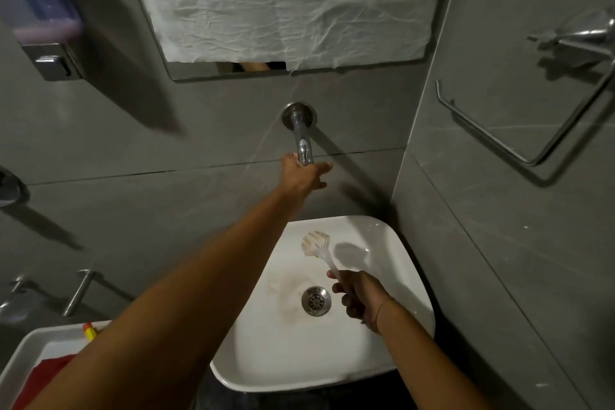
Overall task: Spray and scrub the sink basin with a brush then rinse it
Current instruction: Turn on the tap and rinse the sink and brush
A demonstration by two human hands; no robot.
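Observation:
A white sink basin (392,280) hangs on the grey wall, with a metal drain (316,300) and a brownish smear to the drain's left. My right hand (359,298) is shut on the clear handle of a brush (316,245), whose whitish bristle head is held over the back of the basin. My left hand (304,175) reaches up to the chrome wall tap (301,136) and its fingers lie around the spout's end. I cannot see any water running.
A paper-covered mirror (286,3) hangs above the tap. A soap dispenser (46,33) is at the upper left, a metal towel ring (532,123) on the right wall. A white tray (36,346) with red cloth and a yellow-capped item sits at lower left.

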